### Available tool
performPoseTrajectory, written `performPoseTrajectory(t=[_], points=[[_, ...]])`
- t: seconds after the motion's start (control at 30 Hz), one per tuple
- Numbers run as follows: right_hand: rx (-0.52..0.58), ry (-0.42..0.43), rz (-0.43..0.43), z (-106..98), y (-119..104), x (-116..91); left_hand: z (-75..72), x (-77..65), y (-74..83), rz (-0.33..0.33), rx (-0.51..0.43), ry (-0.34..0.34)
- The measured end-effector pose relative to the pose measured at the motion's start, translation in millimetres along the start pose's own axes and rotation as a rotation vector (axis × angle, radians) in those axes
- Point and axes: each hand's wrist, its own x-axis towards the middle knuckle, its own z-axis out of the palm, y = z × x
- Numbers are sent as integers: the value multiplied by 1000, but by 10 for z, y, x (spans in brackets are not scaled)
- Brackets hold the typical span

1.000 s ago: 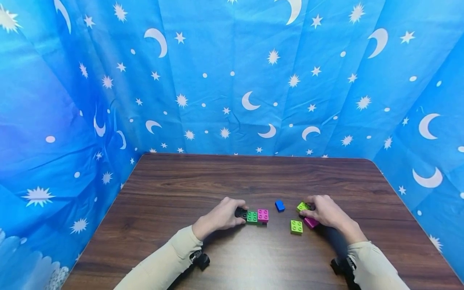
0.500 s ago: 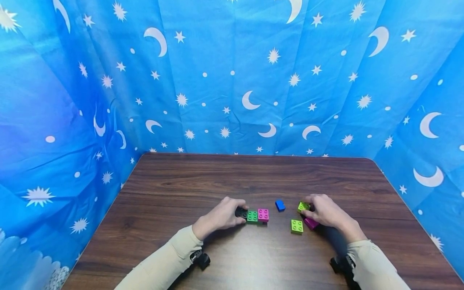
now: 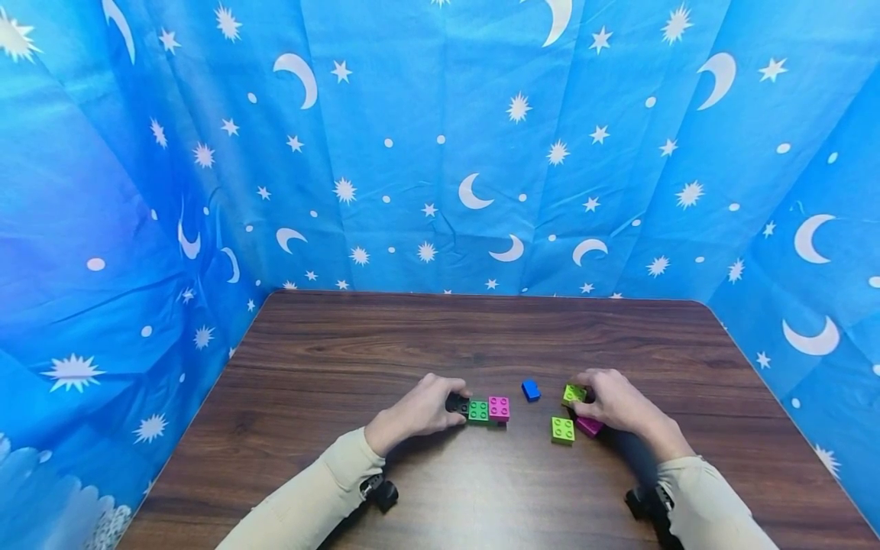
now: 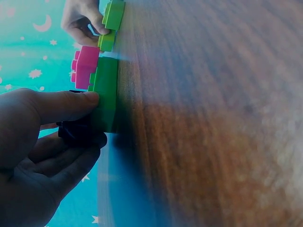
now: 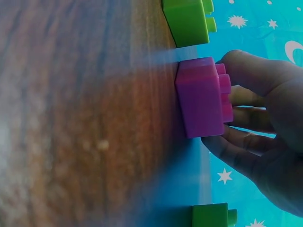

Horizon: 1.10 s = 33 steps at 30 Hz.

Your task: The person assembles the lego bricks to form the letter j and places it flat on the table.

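Note:
In the head view my left hand pinches a black brick between thumb and fingers. That brick sits on one end of a green brick, and a pink brick is stacked at the other end. My right hand holds a lime green brick between thumb and forefinger. Below that hand lies a magenta brick, which in the right wrist view hides the thumb's tip and the held brick. A second lime brick lies just left of it.
A small blue brick lies between the two hands. Another green brick shows at the bottom of the right wrist view, concealed by the hand in the head view. A blue star-patterned cloth encloses the wooden table.
The right hand's fingertips have shifted slightly left, and more of the lime brick at them shows. The left hand and its stacked bricks have stayed in place.

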Motion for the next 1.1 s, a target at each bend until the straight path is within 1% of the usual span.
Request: performPoseTrajectory(t=[0.23, 0.37, 0.6, 0.87, 1.1], points=[[-12, 38, -58, -29, -2, 33, -9, 5, 4, -6, -11, 0], [-7, 39, -59, -54, -11, 53, -15, 7, 3, -4, -3, 6], [23, 30, -50, -77, -51, 65, -11, 1, 18, -3, -20, -7], [48, 27, -80, -100, -117, 121, -8, -19, -4, -8, 3, 10], [45, 53, -122, -115, -178, 134, -6, -9, -6, -2, 6, 7]])
